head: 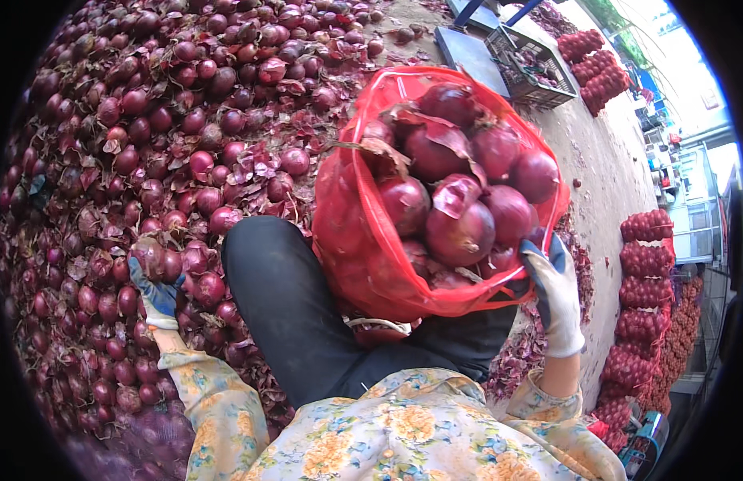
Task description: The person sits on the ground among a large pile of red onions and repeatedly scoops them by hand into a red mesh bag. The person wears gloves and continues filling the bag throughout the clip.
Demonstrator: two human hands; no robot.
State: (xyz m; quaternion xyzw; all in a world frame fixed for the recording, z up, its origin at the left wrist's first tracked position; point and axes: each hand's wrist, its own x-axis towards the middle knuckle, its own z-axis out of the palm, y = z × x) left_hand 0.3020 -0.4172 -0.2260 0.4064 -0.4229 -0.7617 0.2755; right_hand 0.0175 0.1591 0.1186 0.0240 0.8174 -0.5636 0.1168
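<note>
A red mesh bag (377, 240), nearly full of red onions (461, 231), stands with its mouth wide between my knees. My right hand (552, 288), in a white and blue work glove, grips the rim of this bag at its right side. My left hand (158, 294), gloved alike, is stretched out to the left over the onion heap, its palm and fingers around a red onion (147, 255). More onions touch that one, and part of the left fingers is hidden behind them.
The heap of loose red onions (194, 120) with dry skins spreads over the left side. A plastic crate (530, 90) stands beside a platform scale (470, 60) at the top. Filled mesh bags (642, 291) are stacked along the right. Onion skins litter the concrete floor (612, 174).
</note>
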